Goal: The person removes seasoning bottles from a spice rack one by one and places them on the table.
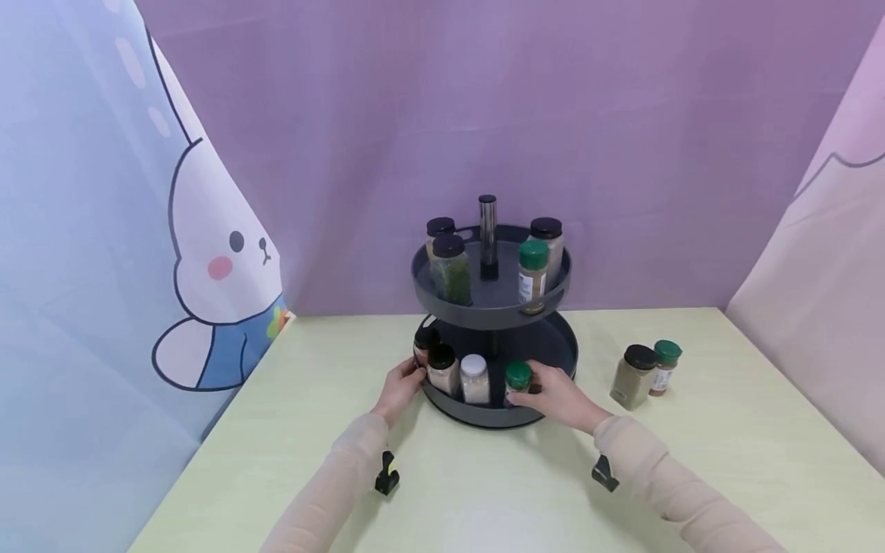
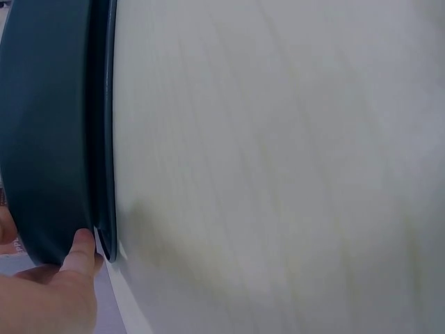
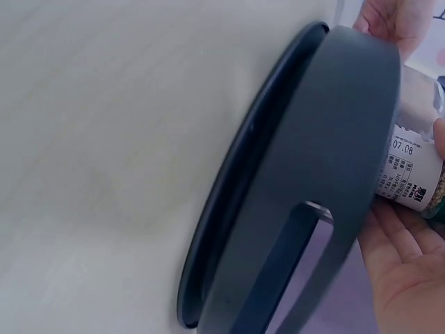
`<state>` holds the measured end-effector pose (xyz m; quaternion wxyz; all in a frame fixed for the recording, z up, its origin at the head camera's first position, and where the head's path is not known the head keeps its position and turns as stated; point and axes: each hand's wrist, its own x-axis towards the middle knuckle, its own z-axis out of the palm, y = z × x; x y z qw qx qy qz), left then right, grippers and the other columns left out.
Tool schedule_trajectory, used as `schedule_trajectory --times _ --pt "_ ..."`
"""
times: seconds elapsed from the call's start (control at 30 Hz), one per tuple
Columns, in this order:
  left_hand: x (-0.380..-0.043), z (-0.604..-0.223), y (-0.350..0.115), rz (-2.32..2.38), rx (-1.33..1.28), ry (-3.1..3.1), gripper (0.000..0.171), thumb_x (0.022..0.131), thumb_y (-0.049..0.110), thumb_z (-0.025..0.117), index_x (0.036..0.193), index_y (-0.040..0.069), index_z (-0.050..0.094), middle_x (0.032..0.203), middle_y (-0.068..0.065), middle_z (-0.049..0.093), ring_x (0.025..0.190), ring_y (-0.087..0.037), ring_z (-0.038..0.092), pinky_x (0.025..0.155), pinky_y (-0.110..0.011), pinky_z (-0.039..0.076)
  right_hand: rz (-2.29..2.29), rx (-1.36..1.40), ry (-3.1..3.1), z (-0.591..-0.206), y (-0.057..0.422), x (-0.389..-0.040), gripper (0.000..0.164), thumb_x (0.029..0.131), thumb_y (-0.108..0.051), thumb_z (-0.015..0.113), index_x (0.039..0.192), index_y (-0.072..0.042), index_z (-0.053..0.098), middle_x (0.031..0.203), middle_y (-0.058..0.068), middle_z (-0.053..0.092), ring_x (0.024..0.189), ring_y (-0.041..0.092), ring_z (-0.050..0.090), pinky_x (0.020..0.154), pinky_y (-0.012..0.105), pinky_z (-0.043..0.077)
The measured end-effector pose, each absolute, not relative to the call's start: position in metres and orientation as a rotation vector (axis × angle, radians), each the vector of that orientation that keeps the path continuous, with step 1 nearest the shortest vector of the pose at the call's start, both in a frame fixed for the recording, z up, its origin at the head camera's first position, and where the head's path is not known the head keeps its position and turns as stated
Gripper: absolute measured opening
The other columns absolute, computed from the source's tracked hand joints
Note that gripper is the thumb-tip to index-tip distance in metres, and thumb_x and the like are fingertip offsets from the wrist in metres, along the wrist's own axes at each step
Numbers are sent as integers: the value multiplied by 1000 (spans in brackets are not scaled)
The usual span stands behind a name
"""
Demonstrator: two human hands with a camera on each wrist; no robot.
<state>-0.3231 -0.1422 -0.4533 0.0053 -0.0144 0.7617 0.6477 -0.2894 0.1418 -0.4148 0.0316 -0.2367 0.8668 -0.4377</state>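
Note:
A dark grey two-tier turntable (image 1: 477,418) stands on the table, with spice jars on both tiers. My left hand (image 1: 401,390) holds the lower tier's rim at its left side; in the left wrist view, fingertips lie against the wall's lower edge, the thumb on the other side. At the front right of the lower tier, my right hand (image 1: 558,395) holds a green-capped spice jar (image 1: 517,378) between thumb and fingers. Its white printed label (image 3: 410,170) shows in the right wrist view. Left of it stand a white-capped jar (image 1: 475,380) and two black-capped jars, one a shaker (image 1: 444,372).
Two jars stand on the table (image 1: 263,468) to the right, one black-capped (image 1: 632,378), the other green-capped (image 1: 665,367). The upper tier (image 1: 484,316) overhangs the lower one and carries several jars around a metal post (image 1: 488,238). Purple fabric (image 1: 359,153) hangs behind.

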Motion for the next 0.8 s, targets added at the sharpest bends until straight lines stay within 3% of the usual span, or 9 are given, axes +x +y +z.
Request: schedule_trajectory --times 0.47,0.8 --pt "-322 -454 -142 2022 -26 2363 47 96 9 40 139 -6 30 140 -28 36 126 -37 41 104 -44 38 -1380 -680 2726 -391 164 -288 38 84 -24 66 112 -2 54 102 10 64 97 25 63 78 32 55" --pt "-322 -452 -142 2034 -15 2368 47 95 8 40 138 -9 30 138 -30 36 125 -38 41 103 -45 39 -1322 -637 2831 -374 193 -284 37 85 -29 65 111 -6 55 107 12 64 102 30 62 81 39 54"
